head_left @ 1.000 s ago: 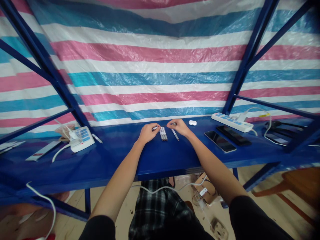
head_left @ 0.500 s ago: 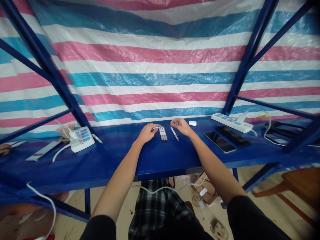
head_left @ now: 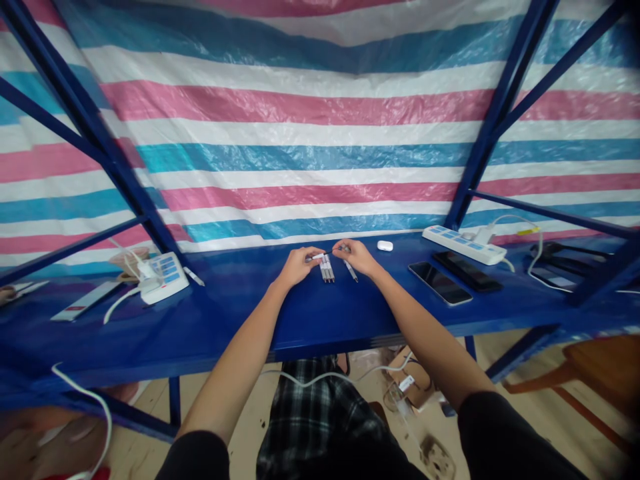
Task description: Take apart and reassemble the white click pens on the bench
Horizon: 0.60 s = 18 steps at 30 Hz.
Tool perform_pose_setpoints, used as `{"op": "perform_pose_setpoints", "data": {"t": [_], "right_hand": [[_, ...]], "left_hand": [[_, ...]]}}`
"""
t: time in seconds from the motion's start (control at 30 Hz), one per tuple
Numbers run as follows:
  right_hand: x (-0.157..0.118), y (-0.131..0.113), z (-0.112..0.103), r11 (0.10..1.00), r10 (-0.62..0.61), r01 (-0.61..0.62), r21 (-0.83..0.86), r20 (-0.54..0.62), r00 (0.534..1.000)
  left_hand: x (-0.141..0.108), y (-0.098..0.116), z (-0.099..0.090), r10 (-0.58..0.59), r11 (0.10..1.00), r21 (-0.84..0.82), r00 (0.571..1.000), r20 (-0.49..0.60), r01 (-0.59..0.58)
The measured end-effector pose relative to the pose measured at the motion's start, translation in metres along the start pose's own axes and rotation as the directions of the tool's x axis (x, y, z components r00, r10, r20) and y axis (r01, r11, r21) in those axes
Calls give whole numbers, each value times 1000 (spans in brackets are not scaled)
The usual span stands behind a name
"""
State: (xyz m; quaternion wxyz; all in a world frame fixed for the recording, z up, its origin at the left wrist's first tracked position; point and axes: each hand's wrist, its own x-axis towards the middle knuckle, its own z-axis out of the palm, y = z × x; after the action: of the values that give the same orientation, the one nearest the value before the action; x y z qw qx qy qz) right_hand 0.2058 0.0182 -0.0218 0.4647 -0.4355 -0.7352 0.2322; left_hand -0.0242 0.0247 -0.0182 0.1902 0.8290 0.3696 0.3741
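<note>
My left hand [head_left: 299, 265] is closed on a white pen barrel [head_left: 316, 257] above the blue table. Fingers of my right hand [head_left: 354, 255] pinch a thin dark piece [head_left: 330, 251], whose near end meets the barrel between the hands; whether it is inside cannot be made out. Just below lie three white pens [head_left: 327, 270] side by side, their upper ends partly hidden by my left hand. Another pen [head_left: 351, 270] lies slanted under my right hand.
A white earbud case [head_left: 385, 246], two phones [head_left: 440, 283] and a power strip [head_left: 464, 245] lie on the right. To the left are another power strip [head_left: 164, 279], a pen [head_left: 194, 276] and a flat white packet [head_left: 86, 301]. Someone's hand [head_left: 7, 295] shows at the far left.
My right hand has moved left, bringing the dark piece closer to the barrel in my left hand. The other person's hand at the far left has shifted slightly.
</note>
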Motion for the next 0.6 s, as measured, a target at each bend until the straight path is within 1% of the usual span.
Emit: {"op": "perform_pose_setpoints", "data": {"t": [0.07, 0.13, 0.27, 0.33, 0.43, 0.6], "right_hand": [[1, 1, 0, 1000, 7, -7, 17, -1, 1000], [3, 5, 0, 997, 31, -30, 71, -11, 999], [8, 14, -4, 974, 138, -112, 196, -123, 983], [10, 17, -8, 982, 114, -89, 164, -150, 982], [9, 19, -14, 997, 41, -32, 72, -120, 992], [7, 19, -15, 998, 42, -33, 56, -166, 985]], "left_hand": [[0, 0, -1, 16, 1000, -6, 1000, -14, -16], [-1, 0, -2, 33, 999, 4, 999, -36, -33], [-1, 1, -4, 23, 998, 52, 998, -63, -19], [0, 0, -6, 14, 997, 75, 998, -69, -9], [0, -1, -7, -4, 995, 95, 996, -85, 12], [0, -1, -6, -12, 994, 111, 997, -73, 20]]}}
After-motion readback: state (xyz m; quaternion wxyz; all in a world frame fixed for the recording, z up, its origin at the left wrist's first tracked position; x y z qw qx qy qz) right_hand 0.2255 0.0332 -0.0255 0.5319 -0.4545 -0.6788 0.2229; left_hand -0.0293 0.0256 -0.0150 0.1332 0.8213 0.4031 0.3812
